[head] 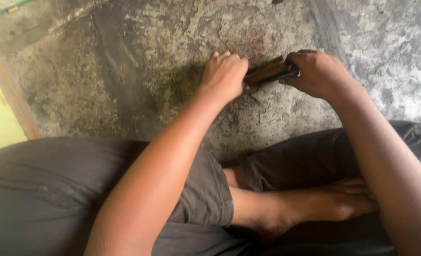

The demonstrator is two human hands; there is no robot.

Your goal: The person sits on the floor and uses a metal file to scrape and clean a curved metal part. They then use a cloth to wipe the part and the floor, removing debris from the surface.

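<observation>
My left hand [224,73] and my right hand [314,71] both grip one small brown wooden-handled tool [266,73] low over the stained concrete floor [182,42]. The left hand is closed around its left end, where a bit of metal shows. At the tool's darker right end, the right hand's fingers curl over it. The tool lies nearly level, tilted slightly up to the right. What its working end looks like is hidden by the hands.
I sit cross-legged in dark shorts [54,189], a bare foot [333,201] tucked under my right forearm. A yellow board with a wooden edge [11,95] runs along the left. A green object [1,4] sits at the top-left corner.
</observation>
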